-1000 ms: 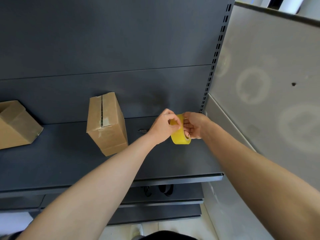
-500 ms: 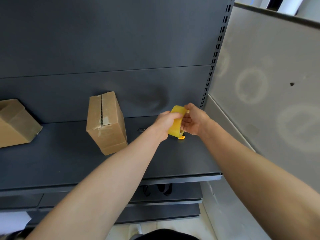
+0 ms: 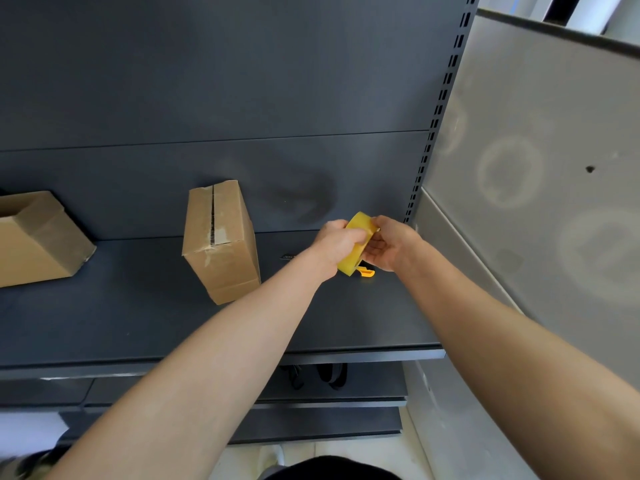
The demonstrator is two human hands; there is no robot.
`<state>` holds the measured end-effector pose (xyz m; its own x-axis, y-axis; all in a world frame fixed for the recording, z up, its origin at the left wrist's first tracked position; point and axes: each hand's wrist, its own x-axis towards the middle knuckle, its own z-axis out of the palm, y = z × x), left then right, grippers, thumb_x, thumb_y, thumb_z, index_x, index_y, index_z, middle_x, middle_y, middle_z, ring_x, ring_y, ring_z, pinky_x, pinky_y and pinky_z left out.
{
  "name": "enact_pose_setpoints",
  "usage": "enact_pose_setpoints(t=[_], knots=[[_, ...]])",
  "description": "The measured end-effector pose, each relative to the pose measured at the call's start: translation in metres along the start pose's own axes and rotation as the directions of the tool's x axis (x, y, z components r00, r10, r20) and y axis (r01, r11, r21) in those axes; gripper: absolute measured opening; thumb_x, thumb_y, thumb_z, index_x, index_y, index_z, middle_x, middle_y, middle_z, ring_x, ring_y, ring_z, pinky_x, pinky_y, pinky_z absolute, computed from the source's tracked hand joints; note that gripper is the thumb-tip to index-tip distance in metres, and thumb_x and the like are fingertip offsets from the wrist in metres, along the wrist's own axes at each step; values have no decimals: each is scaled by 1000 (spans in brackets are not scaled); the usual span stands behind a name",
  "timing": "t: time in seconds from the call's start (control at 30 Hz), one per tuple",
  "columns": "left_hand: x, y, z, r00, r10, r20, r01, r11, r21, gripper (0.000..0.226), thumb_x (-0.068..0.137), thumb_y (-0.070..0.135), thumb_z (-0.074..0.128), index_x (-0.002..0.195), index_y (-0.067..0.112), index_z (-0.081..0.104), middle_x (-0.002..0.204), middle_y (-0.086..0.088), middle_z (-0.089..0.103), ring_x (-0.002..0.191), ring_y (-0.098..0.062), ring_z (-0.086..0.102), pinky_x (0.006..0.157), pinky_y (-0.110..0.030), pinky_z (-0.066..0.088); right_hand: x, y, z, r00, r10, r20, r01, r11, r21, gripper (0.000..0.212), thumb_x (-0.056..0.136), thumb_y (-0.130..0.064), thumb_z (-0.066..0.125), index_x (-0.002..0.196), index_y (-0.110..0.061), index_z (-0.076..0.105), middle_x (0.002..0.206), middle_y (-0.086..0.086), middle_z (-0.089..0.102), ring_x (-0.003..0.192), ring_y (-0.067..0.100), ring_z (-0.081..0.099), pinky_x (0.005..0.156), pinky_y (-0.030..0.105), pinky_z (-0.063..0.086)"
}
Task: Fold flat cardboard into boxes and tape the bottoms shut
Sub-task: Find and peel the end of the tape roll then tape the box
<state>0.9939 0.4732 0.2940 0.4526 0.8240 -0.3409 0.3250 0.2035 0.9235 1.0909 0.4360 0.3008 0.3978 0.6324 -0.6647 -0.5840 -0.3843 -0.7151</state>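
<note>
Fingers (image 3: 356, 237) of both hands grip glossy yellow tape roll (image 3: 353, 261) — round, smooth.

A yellow roll of tape (image 3: 350, 265) sits on edge between left hand (image 3: 337, 239) and right hand (image 3: 391, 244). A brown cardboard box (image 3: 221, 244), seam taped, stands upright on the dark shelf (image 3: 138, 306); a second box (image 3: 34, 240) lies tilted, well left.

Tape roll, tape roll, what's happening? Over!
Left hand grips yellow tape roll. Right hand pinches its rim. Taped cardboard box stands apart, leftward on shelf. Small yellow tool lies below the roll.
</note>
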Motion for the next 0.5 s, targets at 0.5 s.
enact_pose_setpoints(t=[0.5], knots=[[-4,-1,-2,999,-46,4,46,999,-29,10,81,7,60,90,11,56,83,-7,61,73,-21,58,60,-26,44,-11,3,0,999,-35,15,35,999,-27,26,98,-19,51,115,1,56,85,14,62,70,24,62,59,36,52]])
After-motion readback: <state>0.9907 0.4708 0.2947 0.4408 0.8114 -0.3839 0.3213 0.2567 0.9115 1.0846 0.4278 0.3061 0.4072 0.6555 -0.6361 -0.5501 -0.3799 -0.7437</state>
